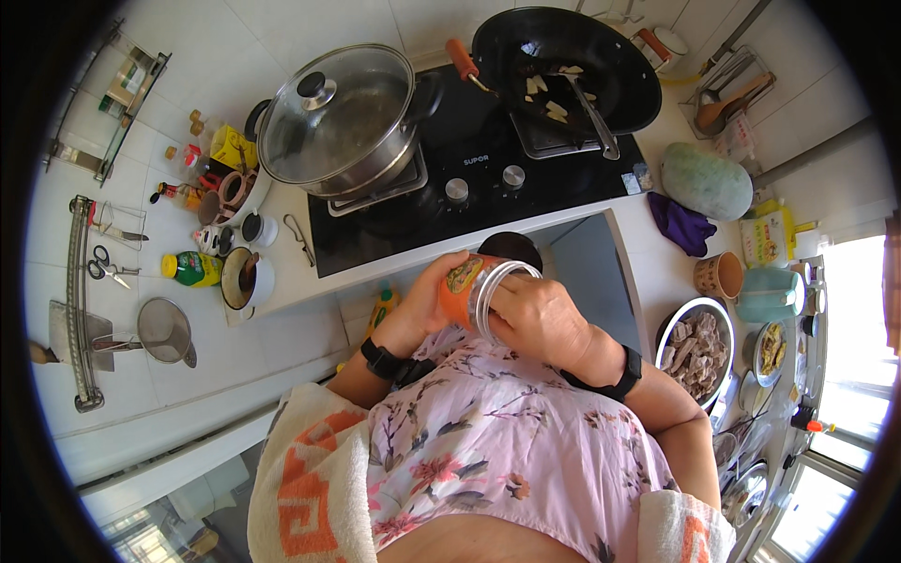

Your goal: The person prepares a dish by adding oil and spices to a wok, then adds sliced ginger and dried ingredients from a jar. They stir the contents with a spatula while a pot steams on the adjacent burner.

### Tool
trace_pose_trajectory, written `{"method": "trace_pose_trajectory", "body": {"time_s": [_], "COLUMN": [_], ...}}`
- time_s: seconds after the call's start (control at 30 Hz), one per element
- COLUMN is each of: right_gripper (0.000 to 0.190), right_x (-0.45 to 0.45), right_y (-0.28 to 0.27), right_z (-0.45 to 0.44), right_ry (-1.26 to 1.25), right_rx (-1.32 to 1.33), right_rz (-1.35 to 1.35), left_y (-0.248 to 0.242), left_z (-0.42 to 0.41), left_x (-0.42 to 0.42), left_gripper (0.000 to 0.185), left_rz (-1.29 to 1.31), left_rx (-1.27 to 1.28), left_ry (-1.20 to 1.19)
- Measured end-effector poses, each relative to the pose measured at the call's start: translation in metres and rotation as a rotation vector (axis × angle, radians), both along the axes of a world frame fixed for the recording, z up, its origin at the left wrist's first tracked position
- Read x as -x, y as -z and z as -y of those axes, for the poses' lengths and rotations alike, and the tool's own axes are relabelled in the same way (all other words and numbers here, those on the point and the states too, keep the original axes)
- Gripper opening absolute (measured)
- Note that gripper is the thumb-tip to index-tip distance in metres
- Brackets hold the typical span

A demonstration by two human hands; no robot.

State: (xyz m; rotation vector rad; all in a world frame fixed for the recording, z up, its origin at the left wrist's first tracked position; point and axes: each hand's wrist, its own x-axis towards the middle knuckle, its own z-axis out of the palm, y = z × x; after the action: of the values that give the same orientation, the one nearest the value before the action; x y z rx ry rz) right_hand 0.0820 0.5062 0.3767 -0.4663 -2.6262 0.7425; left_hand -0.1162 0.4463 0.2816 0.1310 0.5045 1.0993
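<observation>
My left hand (426,299) is wrapped around a clear plastic jar (486,292) with an orange label bearing writing. The jar is tilted on its side in front of my chest, its mouth to the right. My right hand (545,317) reaches into that mouth, so its fingertips are hidden and I cannot see whether they hold anything. Beyond the hands, a black wok (570,77) sits on the right burner of the black gas hob (394,225). Pale slices (556,110) and a metal spatula (591,116) lie in the wok.
A lidded steel pot (338,119) stands on the left burner. Seasoning bottles and a white enamel pot (246,281) crowd the left counter. To the right are a winter melon (707,181), a purple cloth (679,224) and a bowl of meat pieces (695,355). Scissors (107,267) hang at left.
</observation>
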Motion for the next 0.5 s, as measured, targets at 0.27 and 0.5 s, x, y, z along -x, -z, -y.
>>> {"method": "trace_pose_trajectory", "body": {"time_s": [0.27,0.5], "right_gripper": [0.014,0.012], "right_x": [-0.013,-0.021], "right_y": [0.006,0.006], "right_z": [0.008,0.009], "right_ry": [-0.103,-0.198], "right_rx": [0.25,0.169], "right_rz": [0.204,0.252], "left_y": [0.014,0.015], "left_z": [0.003,0.002], "left_x": [-0.004,-0.007], "left_gripper": [0.052,0.049], "left_rz": [-0.189,-0.19], "left_rx": [0.08,0.017], "left_ry": [0.098,0.147]}}
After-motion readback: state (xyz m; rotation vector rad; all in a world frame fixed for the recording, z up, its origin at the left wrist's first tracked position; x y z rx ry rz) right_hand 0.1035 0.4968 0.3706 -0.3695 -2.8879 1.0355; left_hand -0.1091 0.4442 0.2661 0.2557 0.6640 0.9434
